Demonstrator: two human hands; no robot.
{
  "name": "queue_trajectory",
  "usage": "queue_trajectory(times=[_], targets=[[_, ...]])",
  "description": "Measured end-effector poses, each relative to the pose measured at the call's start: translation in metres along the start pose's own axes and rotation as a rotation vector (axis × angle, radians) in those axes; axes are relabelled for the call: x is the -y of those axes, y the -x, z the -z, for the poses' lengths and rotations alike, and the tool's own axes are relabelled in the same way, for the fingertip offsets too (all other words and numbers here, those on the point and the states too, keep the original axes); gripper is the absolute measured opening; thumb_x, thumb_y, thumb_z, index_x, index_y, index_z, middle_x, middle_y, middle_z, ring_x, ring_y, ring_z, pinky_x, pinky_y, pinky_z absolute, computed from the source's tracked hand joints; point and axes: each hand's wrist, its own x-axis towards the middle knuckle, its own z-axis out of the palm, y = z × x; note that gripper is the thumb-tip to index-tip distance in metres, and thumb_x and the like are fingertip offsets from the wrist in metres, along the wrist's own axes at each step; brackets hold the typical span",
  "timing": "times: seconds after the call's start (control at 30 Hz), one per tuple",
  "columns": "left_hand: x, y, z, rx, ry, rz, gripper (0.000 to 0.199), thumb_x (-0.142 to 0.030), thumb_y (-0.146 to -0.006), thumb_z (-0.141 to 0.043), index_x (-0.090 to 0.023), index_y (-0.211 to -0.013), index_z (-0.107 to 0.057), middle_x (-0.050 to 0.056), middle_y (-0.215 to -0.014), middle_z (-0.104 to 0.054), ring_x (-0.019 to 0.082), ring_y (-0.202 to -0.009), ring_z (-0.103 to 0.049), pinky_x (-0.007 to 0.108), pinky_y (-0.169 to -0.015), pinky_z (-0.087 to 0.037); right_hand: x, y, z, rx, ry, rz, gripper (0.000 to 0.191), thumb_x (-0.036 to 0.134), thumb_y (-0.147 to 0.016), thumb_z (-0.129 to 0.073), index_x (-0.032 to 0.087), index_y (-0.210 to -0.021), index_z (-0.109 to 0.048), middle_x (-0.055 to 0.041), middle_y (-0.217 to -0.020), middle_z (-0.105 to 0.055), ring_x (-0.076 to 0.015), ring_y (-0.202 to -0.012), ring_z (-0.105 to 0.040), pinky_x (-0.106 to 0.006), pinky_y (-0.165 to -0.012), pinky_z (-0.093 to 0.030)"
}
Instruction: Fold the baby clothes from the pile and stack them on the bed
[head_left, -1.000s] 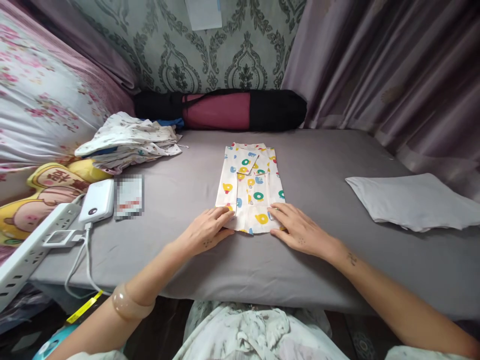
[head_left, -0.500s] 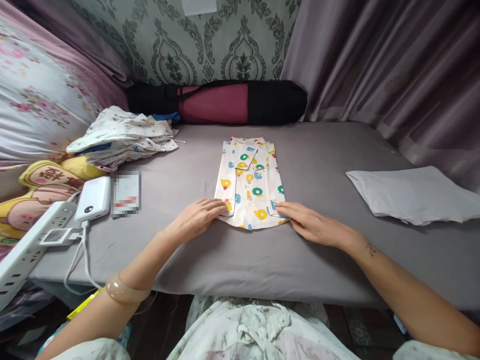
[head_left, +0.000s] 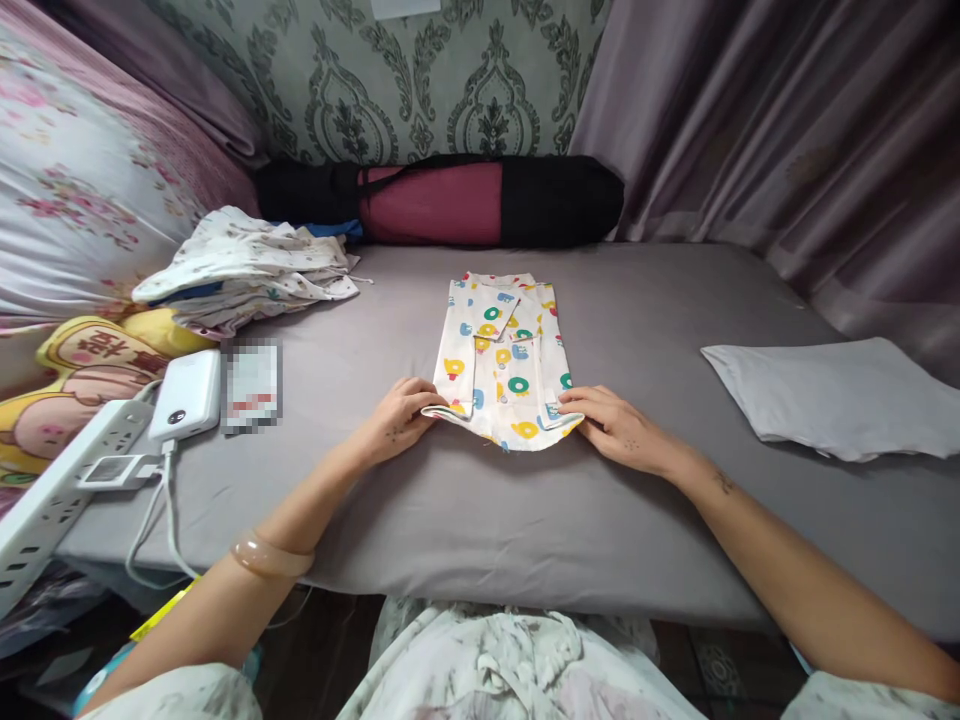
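A small white shirt [head_left: 504,365] with yellow, green and blue prints lies in front of me, its sides and sleeves folded inward and its collar at the far end. My left hand [head_left: 401,415] pinches its near left corner, thumb hidden under the cloth. At the near right corner my right hand [head_left: 619,425] grips the hem in the same way. Both corners are raised a little, while the middle of the hem hangs lower towards me.
Folded clothes [head_left: 255,265] are piled at the back left, near a white power bank [head_left: 186,392] and power strip [head_left: 71,470]. A black and maroon bag [head_left: 435,203] lies along the wall. Folded grey cloth [head_left: 832,395] rests at the right of the grey sheet [head_left: 525,530].
Both hands have gone from lying on the shirt's near corners to gripping them. The corners have come up slightly off the sheet.
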Motion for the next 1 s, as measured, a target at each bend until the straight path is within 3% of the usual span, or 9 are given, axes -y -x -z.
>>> queue_trajectory(times=[0.2,0.3,0.43,0.7,0.77,0.87,1.0], targets=[[0.004,-0.009,-0.004,-0.097,0.101,0.174,0.034,-0.043,-0.092,-0.048,-0.022,-0.094,-0.074,0.007,-0.099,-0.065,0.021,-0.095,-0.058,0.034,-0.087,-0.047,-0.006,-0.010,-0.002,-0.059,-0.104,-0.156,0.033,0.032,-0.095,-0.040,0.024,-0.102,-0.071,-0.0079,-0.116,-0.068,-0.0219,-0.108,-0.062,-0.037,-0.088,-0.052],[0.008,-0.017,-0.007,-0.142,0.076,0.224,0.033,-0.044,-0.090,-0.050,-0.022,-0.091,-0.074,0.005,-0.089,-0.062,0.020,-0.090,-0.057,0.034,-0.086,-0.046,-0.008,-0.016,-0.004,-0.091,-0.136,-0.256,0.032,0.036,-0.095,-0.041,0.023,-0.093,-0.071,-0.0071,-0.111,-0.068,-0.0197,-0.095,-0.065,-0.032,-0.080,-0.052],[0.011,-0.027,-0.010,-0.184,0.027,0.327,0.033,-0.041,-0.088,-0.052,-0.017,-0.071,-0.067,0.007,-0.086,-0.060,0.020,-0.088,-0.055,0.036,-0.088,-0.045,-0.006,-0.025,-0.012,-0.195,0.042,-0.481,0.032,0.037,-0.092,-0.046,0.021,-0.070,-0.063,-0.0072,-0.089,-0.066,-0.0182,-0.074,-0.061,-0.030,-0.069,-0.047],[0.008,-0.031,-0.019,-0.225,-0.107,0.443,0.030,-0.042,-0.086,-0.055,-0.019,-0.068,-0.058,0.008,-0.088,-0.055,0.023,-0.091,-0.051,0.039,-0.090,-0.044,0.008,-0.029,-0.021,-0.182,0.309,-0.611,0.022,0.035,-0.092,-0.048,0.021,-0.079,-0.060,-0.0069,-0.094,-0.061,-0.0185,-0.074,-0.058,-0.030,-0.062,-0.039],[0.010,-0.028,-0.020,-0.226,-0.151,0.447,0.027,-0.043,-0.085,-0.057,-0.019,-0.073,-0.059,0.007,-0.088,-0.056,0.024,-0.091,-0.051,0.041,-0.090,-0.045,0.007,-0.029,-0.019,-0.153,0.318,-0.610,0.022,0.035,-0.092,-0.049,0.020,-0.080,-0.060,-0.0068,-0.093,-0.061,-0.0184,-0.074,-0.058,-0.030,-0.062,-0.039],[0.011,-0.025,-0.019,-0.250,-0.235,0.431,0.026,-0.041,-0.087,-0.056,-0.018,-0.098,-0.060,0.010,-0.099,-0.060,0.027,-0.098,-0.053,0.045,-0.091,-0.045,0.010,-0.031,-0.013,-0.119,0.339,-0.617,0.022,0.035,-0.093,-0.047,0.020,-0.086,-0.061,-0.0088,-0.096,-0.062,-0.0205,-0.078,-0.060,-0.031,-0.067,-0.042],[-0.001,-0.029,-0.019,-0.269,-0.316,0.200,0.037,-0.032,-0.094,-0.043,-0.016,-0.126,-0.051,0.016,-0.127,-0.057,0.030,-0.120,-0.050,0.049,-0.103,-0.040,0.026,-0.042,-0.010,-0.130,0.432,-0.526,0.037,0.032,-0.099,-0.033,0.014,-0.115,-0.061,-0.0181,-0.122,-0.061,-0.0289,-0.105,-0.060,-0.040,-0.086,-0.046]])
